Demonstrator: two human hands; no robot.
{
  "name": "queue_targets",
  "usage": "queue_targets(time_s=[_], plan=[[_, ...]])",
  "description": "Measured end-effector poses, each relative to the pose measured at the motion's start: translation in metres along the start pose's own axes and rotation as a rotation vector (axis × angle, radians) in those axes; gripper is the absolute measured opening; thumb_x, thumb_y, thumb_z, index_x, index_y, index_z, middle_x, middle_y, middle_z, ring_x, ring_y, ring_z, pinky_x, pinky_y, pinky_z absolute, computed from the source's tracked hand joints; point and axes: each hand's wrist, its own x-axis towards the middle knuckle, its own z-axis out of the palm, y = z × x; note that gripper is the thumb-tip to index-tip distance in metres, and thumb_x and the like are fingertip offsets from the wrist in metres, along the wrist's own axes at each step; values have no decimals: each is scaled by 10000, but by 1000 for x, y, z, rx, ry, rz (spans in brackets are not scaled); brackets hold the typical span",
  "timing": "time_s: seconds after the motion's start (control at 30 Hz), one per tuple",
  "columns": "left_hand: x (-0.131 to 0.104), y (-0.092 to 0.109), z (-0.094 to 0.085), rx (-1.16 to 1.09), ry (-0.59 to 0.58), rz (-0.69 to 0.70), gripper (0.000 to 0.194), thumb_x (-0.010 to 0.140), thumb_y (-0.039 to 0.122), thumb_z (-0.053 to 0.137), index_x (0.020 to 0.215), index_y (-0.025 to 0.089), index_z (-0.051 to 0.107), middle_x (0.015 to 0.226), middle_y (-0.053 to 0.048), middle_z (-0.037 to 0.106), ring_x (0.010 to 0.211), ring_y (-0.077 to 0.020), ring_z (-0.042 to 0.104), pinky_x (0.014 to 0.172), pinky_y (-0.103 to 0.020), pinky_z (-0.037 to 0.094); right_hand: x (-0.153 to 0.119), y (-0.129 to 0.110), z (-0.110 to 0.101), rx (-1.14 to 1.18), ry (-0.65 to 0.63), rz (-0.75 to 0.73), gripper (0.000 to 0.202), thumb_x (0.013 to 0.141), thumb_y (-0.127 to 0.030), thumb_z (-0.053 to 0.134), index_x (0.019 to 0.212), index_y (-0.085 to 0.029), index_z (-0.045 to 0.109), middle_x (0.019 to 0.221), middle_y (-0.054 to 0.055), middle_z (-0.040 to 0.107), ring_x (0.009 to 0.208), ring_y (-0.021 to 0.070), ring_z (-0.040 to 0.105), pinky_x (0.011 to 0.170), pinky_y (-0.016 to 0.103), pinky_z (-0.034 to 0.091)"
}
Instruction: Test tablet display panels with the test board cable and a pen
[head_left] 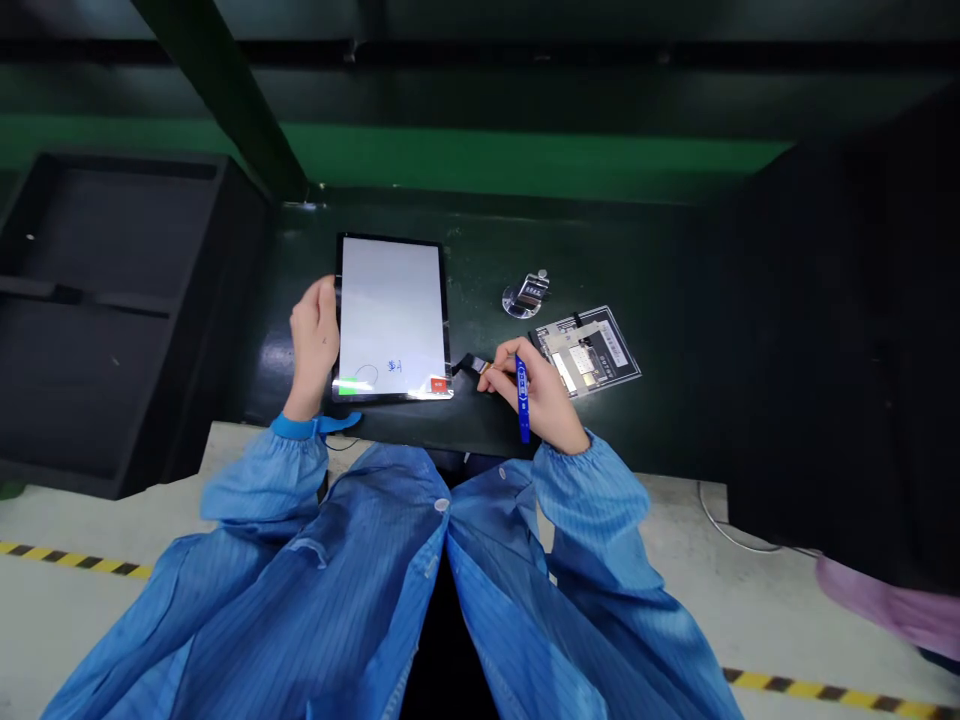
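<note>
A lit display panel with a black border lies on the dark bench, its screen white with handwritten marks, a green patch and a red patch near the bottom. My left hand is closed on its left edge; the fingertips are partly hidden. At the lower right corner, a short flat cable comes off the panel. Its outer end is pinched between the fingertips of my right hand. A blue marker pen is also tucked in that hand, pointing towards me. Beyond the right hand lies a flat circuit board unit with labels.
A chrome tally counter stands on the bench between panel and circuit unit. Black trays sit at the left, and a large dark box-like shape fills the right. A blue wrist strap circles my left wrist.
</note>
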Motion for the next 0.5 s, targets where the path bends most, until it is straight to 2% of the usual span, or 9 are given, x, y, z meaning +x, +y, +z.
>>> queue_targets(time_s=[0.07, 0.1, 0.17, 0.27, 0.3, 0.37, 0.5], plan=[[2, 12, 1, 129, 65, 145, 515, 1006, 534, 398, 1243, 139, 628, 1263, -173, 608, 1176, -300, 561, 914, -423, 520, -1, 2, -1, 9, -27, -12, 215, 955, -361, 587, 905, -238, 418, 797, -2, 692, 763, 160, 666, 768, 296, 493], [1, 21, 4, 160, 42, 215, 454, 1004, 482, 430, 1230, 149, 640, 1258, -158, 622, 1166, -290, 560, 903, -414, 517, -2, 2, -2, 11, -44, -18, 228, 959, -365, 582, 896, -240, 402, 804, 0, 695, 779, 163, 673, 777, 299, 494], [-3, 40, 17, 112, -169, 366, 326, 990, 372, 471, 1144, 180, 686, 1180, -105, 681, 1118, -257, 583, 931, -407, 500, -2, 4, -3, -1, -78, -31, 247, 966, -370, 572, 883, -242, 378, 820, 4, 703, 789, 164, 677, 788, 301, 492], [-15, 64, 46, -75, -622, 553, 224, 941, 252, 514, 1029, 195, 711, 1100, -57, 718, 1111, -229, 596, 1015, -407, 457, -2, 6, -4, -35, -115, -57, 266, 965, -371, 580, 871, -241, 368, 847, 10, 709, 780, 160, 669, 778, 294, 483], [-19, 69, 54, -101, -727, 582, 207, 920, 226, 520, 981, 193, 715, 1061, -55, 723, 1109, -233, 596, 1011, -408, 455, -2, 6, -4, -40, -115, -68, 270, 961, -371, 588, 869, -240, 370, 854, 11, 707, 777, 159, 667, 768, 288, 480], [-24, 73, 67, -91, -835, 588, 176, 877, 193, 533, 864, 194, 708, 945, -53, 717, 1050, -243, 608, 956, -407, 470, -2, 6, -5, -39, -107, -87, 277, 955, -373, 600, 865, -239, 375, 861, 13, 700, 776, 158, 666, 753, 280, 475], [-21, 69, 73, -59, -865, 522, 89, 803, 184, 591, 771, 191, 673, 860, -53, 673, 890, -232, 604, 855, -396, 470, -3, 4, -6, -40, -106, -78, 298, 955, -398, 593, 853, -243, 360, 843, 10, 697, 766, 157, 657, 749, 280, 476]])
